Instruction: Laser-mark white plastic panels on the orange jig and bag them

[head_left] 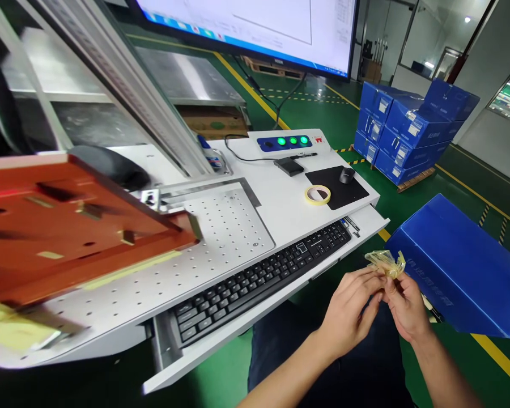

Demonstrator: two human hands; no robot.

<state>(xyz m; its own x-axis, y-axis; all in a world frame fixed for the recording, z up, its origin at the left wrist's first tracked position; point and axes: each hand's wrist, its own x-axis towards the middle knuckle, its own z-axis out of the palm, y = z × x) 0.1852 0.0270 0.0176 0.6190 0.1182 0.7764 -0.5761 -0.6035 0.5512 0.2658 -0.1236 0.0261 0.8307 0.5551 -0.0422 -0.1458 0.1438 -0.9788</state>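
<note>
Both hands meet low at the near right, over the lap: left hand (352,306) and right hand (402,303) pinch a crumpled wad of yellowish tape (386,262) between their fingertips, fingers curled close, likely so the sticky film stays clear of everything else. Just right of them sits a blue box (454,266) on the green floor. Left across the gap, a keyboard (263,277) lies in its pulled-out tray, a tape roll (317,194) beside the mouse pad (338,187), and a red-brown panel (68,226) rests on the perforated plate (221,226).
</note>
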